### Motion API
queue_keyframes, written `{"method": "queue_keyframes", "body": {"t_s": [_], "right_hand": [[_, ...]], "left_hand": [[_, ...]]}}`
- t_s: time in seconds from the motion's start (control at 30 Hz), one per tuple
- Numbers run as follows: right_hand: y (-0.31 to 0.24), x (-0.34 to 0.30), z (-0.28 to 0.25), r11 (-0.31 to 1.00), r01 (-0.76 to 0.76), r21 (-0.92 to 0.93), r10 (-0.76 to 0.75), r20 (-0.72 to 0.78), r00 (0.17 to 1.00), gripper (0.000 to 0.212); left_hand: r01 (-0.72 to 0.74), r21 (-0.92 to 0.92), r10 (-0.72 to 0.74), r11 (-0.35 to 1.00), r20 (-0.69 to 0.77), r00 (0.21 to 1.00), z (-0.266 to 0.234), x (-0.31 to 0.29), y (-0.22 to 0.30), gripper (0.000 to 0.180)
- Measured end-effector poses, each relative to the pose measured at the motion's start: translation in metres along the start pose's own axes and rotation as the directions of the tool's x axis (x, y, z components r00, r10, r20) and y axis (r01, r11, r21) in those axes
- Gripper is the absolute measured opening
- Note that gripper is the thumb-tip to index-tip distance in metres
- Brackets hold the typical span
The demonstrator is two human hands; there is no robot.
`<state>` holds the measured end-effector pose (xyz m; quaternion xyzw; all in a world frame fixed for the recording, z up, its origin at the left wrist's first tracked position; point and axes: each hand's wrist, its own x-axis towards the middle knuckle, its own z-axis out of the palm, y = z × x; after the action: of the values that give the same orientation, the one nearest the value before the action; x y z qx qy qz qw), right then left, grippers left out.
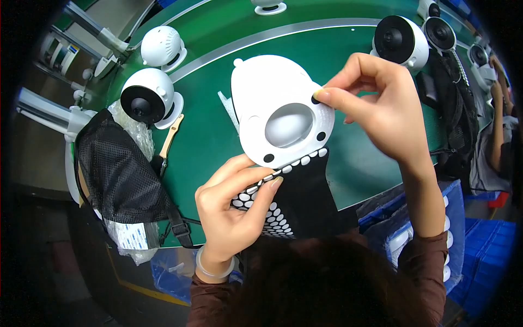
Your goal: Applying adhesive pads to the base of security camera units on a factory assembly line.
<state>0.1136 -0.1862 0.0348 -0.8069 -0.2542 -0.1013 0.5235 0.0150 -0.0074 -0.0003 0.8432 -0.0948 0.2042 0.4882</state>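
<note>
A white camera (267,82) lies on the green table with its round base turned toward me. Around the base's oval hollow (290,126) sit black round pads (269,158), one of them under my right fingertips. My right hand (381,101) is closed, thumb and forefinger pressed at that pad on the base's right rim. Just below the base, my left hand (234,204) pinches a black sheet (305,196) between thumb and forefinger. White round dots (278,220) cover the sheet's folded part, and a row of them runs along its top edge beside the base.
White cameras with black fronts stand at left (144,101) and right (400,41). A black mesh bag (120,163) and a wooden-handled brush (171,136) lie left. A blue-lined bin (452,218) with white parts is at lower right. Another person's arm (497,114) shows far right.
</note>
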Motion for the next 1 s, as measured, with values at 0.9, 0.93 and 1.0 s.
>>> {"method": "queue_keyframes", "body": {"t_s": [0.9, 0.93, 1.0], "right_hand": [[-0.032, -0.049, 0.004, 0.909, 0.407, -0.094, -0.37, 0.27, 0.889, 0.026], [-0.032, -0.05, 0.004, 0.909, 0.407, -0.095, -0.37, 0.27, 0.889, 0.026], [-0.031, -0.051, 0.004, 0.867, 0.482, -0.126, -0.436, 0.274, 0.857, 0.024]], "left_hand": [[-0.08, -0.109, 0.098, 0.991, 0.167, 0.981, -0.02, -0.008, 0.013, 0.012], [-0.08, -0.11, 0.098, 0.991, 0.167, 0.981, -0.02, -0.008, 0.014, 0.012], [-0.079, -0.081, 0.091, 0.994, 0.16, 0.983, -0.019, -0.008, 0.015, 0.012]]}}
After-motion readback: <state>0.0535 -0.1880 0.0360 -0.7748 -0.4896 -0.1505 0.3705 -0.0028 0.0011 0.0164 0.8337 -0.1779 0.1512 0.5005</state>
